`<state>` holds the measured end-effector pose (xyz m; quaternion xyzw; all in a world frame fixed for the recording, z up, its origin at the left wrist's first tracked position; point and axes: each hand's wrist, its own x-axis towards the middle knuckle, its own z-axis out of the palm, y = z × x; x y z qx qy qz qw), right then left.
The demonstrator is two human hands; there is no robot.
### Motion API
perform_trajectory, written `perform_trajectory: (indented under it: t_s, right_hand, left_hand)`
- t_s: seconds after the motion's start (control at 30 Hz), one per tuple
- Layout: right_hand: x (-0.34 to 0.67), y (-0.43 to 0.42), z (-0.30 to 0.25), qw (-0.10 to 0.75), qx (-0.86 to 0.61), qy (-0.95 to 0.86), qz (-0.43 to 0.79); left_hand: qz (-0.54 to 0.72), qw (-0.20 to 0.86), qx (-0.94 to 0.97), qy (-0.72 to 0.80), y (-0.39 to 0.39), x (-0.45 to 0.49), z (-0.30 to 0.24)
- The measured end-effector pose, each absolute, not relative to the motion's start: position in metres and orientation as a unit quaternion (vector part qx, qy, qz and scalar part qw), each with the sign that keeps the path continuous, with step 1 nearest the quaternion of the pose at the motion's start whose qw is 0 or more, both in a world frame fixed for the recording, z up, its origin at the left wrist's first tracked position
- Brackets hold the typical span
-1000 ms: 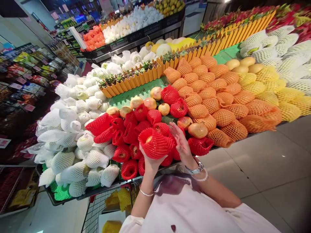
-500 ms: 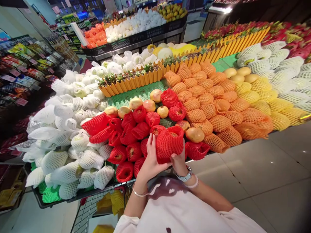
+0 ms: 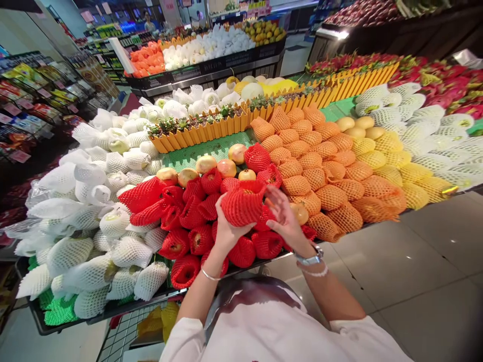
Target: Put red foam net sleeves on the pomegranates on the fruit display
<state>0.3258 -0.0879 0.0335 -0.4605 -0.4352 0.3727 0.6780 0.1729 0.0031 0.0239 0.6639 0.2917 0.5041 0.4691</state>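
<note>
Head view, red foam-netted fruit [image 3: 242, 203], cupped in left hand [image 3: 230, 232]

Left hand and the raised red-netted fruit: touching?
Touching. The head view shows the left hand cupped under the red-netted fruit, its fingers pressed against the netting with no gap.

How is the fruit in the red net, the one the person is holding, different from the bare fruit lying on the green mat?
The netted fruit is wrapped in red foam netting, while the bare fruit shows smooth yellow-pink skin. The netted fruit is lifted in the left hand; the bare fruit lies on the green mat. Both look roundish.
</note>
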Motion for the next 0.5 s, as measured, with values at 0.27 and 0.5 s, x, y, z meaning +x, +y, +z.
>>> perform_trajectory:
  t_s: [0.27, 0.5]
  right_hand:
    - [0.408, -0.035, 0.087, 0.486, -0.431, -0.667, 0.364]
    - [0.396, -0.009, 0.028, 0.475, -0.521, -0.648, 0.288]
  left_hand:
    - [0.416, 0.519, 0.728, 0.167, 0.046, 0.221, 0.026]
    - [0.307, 0.493, 0.796, 0.169, 0.07, 0.229, -0.022]
